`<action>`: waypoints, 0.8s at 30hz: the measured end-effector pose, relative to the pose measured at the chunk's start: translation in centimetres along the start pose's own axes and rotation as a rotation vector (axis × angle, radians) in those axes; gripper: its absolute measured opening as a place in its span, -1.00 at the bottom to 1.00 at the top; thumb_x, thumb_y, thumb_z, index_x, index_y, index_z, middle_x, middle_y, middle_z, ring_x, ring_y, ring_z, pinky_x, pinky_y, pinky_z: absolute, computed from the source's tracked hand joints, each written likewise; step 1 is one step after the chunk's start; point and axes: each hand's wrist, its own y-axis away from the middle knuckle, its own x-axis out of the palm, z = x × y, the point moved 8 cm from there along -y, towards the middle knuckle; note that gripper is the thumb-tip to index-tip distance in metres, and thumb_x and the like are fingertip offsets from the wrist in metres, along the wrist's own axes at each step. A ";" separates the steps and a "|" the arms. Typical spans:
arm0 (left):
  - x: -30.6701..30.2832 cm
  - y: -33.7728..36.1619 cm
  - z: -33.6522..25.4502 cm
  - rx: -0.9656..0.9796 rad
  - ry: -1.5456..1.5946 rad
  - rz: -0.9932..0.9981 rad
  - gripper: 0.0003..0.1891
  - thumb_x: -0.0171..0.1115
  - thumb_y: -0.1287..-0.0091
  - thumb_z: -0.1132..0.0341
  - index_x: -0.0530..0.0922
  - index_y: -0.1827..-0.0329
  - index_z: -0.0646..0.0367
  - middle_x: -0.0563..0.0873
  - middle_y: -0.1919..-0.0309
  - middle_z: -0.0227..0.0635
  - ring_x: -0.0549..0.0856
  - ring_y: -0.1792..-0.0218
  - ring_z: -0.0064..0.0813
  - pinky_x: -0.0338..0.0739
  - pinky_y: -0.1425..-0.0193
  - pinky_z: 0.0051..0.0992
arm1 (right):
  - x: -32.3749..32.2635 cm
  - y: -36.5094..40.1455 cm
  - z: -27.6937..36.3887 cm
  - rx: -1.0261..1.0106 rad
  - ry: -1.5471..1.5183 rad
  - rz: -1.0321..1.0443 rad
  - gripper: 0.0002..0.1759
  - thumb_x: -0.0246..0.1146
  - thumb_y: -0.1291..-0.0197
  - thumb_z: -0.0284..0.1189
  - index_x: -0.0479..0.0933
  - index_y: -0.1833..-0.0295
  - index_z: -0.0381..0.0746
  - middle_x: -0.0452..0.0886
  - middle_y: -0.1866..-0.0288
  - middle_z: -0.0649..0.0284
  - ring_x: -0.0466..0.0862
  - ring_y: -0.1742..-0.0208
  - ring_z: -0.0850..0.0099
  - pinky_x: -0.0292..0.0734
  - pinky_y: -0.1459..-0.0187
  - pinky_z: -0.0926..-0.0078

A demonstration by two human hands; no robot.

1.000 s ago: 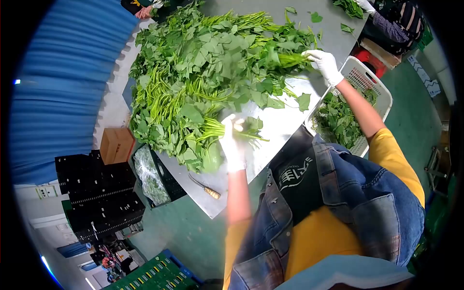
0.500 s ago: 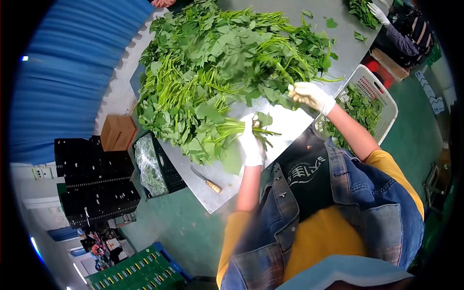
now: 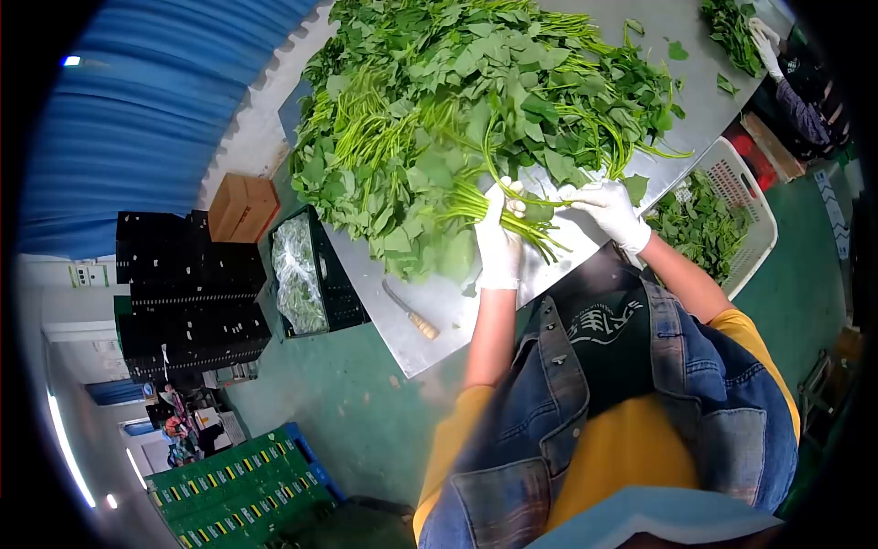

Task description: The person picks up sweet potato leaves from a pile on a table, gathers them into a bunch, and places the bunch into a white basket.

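My left hand (image 3: 500,247), in a white glove, is closed around a bunch of leafy green stems (image 3: 468,203), the cut ends poking out to the right. My right hand (image 3: 611,214), also gloved, pinches the end of a single leafy stem (image 3: 541,200) that crosses over the left hand. Just beyond both hands, a large heap of leafy greens (image 3: 430,119) covers much of the metal table (image 3: 389,339). A curved knife with a wooden handle (image 3: 422,325) lies near the table's front corner, left of my left hand.
A white plastic crate (image 3: 757,229) of loose leaves stands by the table at right. At left are a dark crate with a plastic-wrapped bundle (image 3: 297,274), a cardboard box (image 3: 242,209) and stacked black crates (image 3: 192,293). A co-worker's gloved hand (image 3: 766,46) touches greens at the far right.
My right hand has come away from the heap toward my left hand, with a stem now between its fingers. The left hand still grips its bunch. The view has shifted slightly.
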 end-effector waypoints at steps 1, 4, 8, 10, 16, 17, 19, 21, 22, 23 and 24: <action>-0.4 -0.3 -0.1 0.078 -0.135 0.028 -0.75 0.14 -0.37 0.40 0.50 -0.03 0.35 0.68 0.24 -0.18 0.56 0.44 -0.61 0.44 0.31 -0.66 | 0.0 0.0 0.1 0.000 0.000 0.001 -0.82 0.33 -0.02 -0.42 0.66 0.23 -0.23 0.69 0.35 0.17 0.68 0.39 0.26 0.57 0.31 0.46; -1.7 -0.8 0.8 0.125 -0.257 0.025 -0.77 0.16 -0.34 0.44 0.52 0.00 0.34 0.70 0.27 -0.21 0.55 0.46 -0.63 0.44 0.33 -0.67 | -0.2 0.3 0.8 -0.037 0.167 -0.007 -0.80 0.34 -0.01 -0.41 0.66 0.23 -0.24 0.69 0.36 0.16 0.68 0.39 0.26 0.57 0.32 0.45; -1.0 -0.4 0.7 0.063 -0.242 -0.012 -0.79 0.18 -0.31 0.48 0.54 0.03 0.33 0.71 0.32 -0.24 0.55 0.46 -0.64 0.43 0.33 -0.67 | 1.3 1.0 -1.5 0.218 -0.105 0.101 -0.72 0.35 0.01 -0.42 0.64 0.13 -0.27 0.68 0.23 0.11 0.68 0.28 0.24 0.57 0.23 0.45; -0.5 -0.3 0.6 0.116 -0.289 0.005 -0.82 0.19 -0.29 0.49 0.56 0.07 0.33 0.70 0.34 -0.26 0.56 0.48 -0.64 0.44 0.36 -0.66 | 3.1 1.5 -2.8 0.379 -0.331 0.322 -0.65 0.33 -0.01 -0.47 0.61 0.02 -0.29 0.66 0.08 0.09 0.68 0.15 0.28 0.56 0.10 0.45; 2.4 -0.2 2.3 -0.103 -0.177 0.129 -0.89 0.21 -0.26 0.51 0.60 0.17 0.31 0.68 0.43 -0.35 0.57 0.53 -0.64 0.45 0.42 -0.66 | 1.8 0.6 -2.9 0.335 -0.422 0.112 -0.84 0.27 -0.03 -0.47 0.62 0.22 -0.24 0.64 0.28 0.16 0.63 0.24 0.23 0.55 0.21 0.41; 3.0 -0.2 2.2 -0.123 -0.228 0.151 -0.89 0.22 -0.26 0.51 0.60 0.18 0.30 0.68 0.43 -0.36 0.57 0.53 -0.64 0.46 0.42 -0.66 | 1.0 0.7 -2.5 0.074 -0.189 0.098 -0.82 0.29 -0.02 -0.46 0.62 0.21 -0.24 0.65 0.28 0.18 0.64 0.25 0.27 0.55 0.22 0.44; 4.8 0.7 1.4 -0.117 -0.216 0.155 -0.89 0.24 -0.25 0.50 0.61 0.18 0.29 0.69 0.42 -0.36 0.59 0.52 -0.63 0.48 0.41 -0.64 | 1.2 1.7 -4.7 0.069 -0.152 0.160 -0.82 0.30 -0.01 -0.48 0.63 0.22 -0.25 0.66 0.28 0.19 0.65 0.27 0.29 0.56 0.23 0.47; 5.1 2.0 1.5 -0.301 -0.337 0.015 -0.88 0.24 -0.25 0.49 0.62 0.18 0.30 0.71 0.40 -0.34 0.62 0.49 -0.63 0.51 0.38 -0.62 | 2.1 2.2 -5.6 0.069 -0.114 0.221 -0.82 0.31 0.00 -0.50 0.63 0.22 -0.25 0.67 0.28 0.21 0.66 0.29 0.32 0.57 0.25 0.49; 6.3 1.8 0.9 -0.239 -0.447 0.157 -0.88 0.25 -0.24 0.49 0.62 0.18 0.29 0.70 0.40 -0.34 0.64 0.47 -0.61 0.53 0.35 -0.63 | 2.1 2.3 -5.2 0.008 -0.172 0.179 -0.83 0.32 0.03 -0.53 0.64 0.25 -0.24 0.67 0.30 0.21 0.66 0.31 0.34 0.57 0.26 0.50; 6.6 1.9 1.0 -0.243 -0.447 0.160 -0.88 0.25 -0.24 0.49 0.62 0.18 0.29 0.70 0.40 -0.34 0.64 0.47 -0.61 0.53 0.35 -0.63 | 1.5 1.3 -2.7 -0.053 -0.229 0.138 -0.83 0.32 0.07 -0.55 0.65 0.27 -0.23 0.67 0.32 0.22 0.66 0.33 0.36 0.57 0.28 0.51; 6.9 2.3 1.4 -0.293 -0.424 0.149 -0.88 0.25 -0.24 0.49 0.62 0.18 0.29 0.70 0.40 -0.35 0.64 0.46 -0.59 0.53 0.34 -0.63 | 2.2 2.8 -5.2 0.679 -0.574 0.214 -0.85 0.30 0.06 -0.58 0.67 0.30 -0.21 0.67 0.32 0.20 0.67 0.31 0.35 0.58 0.26 0.52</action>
